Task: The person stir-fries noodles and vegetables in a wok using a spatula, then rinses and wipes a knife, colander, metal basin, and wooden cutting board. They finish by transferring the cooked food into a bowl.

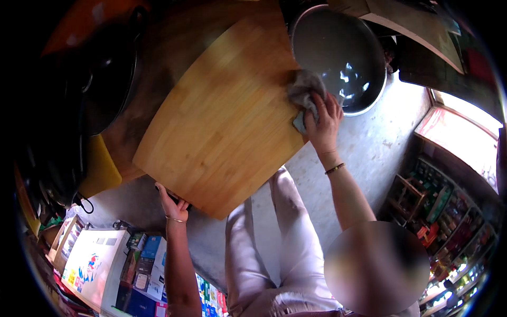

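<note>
A large light-brown wooden board [222, 116] fills the middle of the view, one of its corners pointing toward my knees. My left hand [173, 205] is at its near left edge, thumb up along the side and the other fingers partly hidden beneath; it grips the board there. At the board's right edge, my right hand [325, 119] is closed around a bunched grey cloth [306, 90], which presses on the wood. Just beyond that hand is a round metal basin [364, 108] with cloudy water [332, 47] inside.
A dark table [153, 68] lies under and behind the board, with a black pan [113, 100] on its left. White boxes [97, 264] and smaller packages [150, 259] are at lower left. Shelves of goods [449, 211] line the right, above a grey floor [364, 153].
</note>
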